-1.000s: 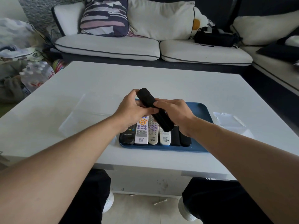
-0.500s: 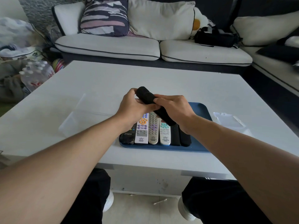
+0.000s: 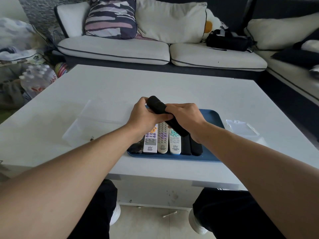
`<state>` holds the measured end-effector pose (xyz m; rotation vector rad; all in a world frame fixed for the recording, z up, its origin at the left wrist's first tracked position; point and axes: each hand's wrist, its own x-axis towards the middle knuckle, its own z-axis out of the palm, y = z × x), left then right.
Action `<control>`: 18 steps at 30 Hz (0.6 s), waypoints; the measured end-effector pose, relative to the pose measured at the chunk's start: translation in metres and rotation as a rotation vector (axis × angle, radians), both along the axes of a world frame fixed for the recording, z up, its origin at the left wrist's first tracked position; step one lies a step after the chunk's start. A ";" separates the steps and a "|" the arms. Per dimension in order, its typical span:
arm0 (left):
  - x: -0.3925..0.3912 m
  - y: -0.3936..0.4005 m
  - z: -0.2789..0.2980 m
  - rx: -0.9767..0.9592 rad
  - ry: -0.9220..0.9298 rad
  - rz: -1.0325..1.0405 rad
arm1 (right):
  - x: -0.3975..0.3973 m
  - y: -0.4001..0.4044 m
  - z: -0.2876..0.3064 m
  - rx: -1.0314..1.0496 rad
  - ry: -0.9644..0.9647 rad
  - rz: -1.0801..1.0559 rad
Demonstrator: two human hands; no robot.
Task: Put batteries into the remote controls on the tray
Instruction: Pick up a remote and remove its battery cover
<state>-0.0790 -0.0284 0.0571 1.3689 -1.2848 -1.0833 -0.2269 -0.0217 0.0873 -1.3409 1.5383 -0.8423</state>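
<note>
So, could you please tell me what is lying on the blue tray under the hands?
On the blue plastic tray, six remotes lie side by side: three black, three light-coloured. Their far ends are hidden by both hands and the held black remote.

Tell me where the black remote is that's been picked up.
Held in both hands, the black remote is mid-frame, tilted above the blue tray and its row of remotes.

Left hand (image 3: 146, 116) and right hand (image 3: 185, 116) cover the middle of the black remote (image 3: 165, 114). Forearms hide the tray's (image 3: 212, 118) far-left part and near-right corner. Remote labels too small to read.
</note>
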 end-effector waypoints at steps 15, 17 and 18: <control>-0.008 0.002 0.001 -0.025 -0.086 0.070 | -0.004 -0.004 -0.002 0.023 0.079 0.005; -0.006 -0.002 0.001 -0.014 -0.036 0.107 | -0.011 -0.005 -0.004 -0.033 0.169 0.063; -0.005 -0.002 0.001 -0.002 0.022 0.125 | -0.016 -0.006 -0.005 -0.063 0.231 0.106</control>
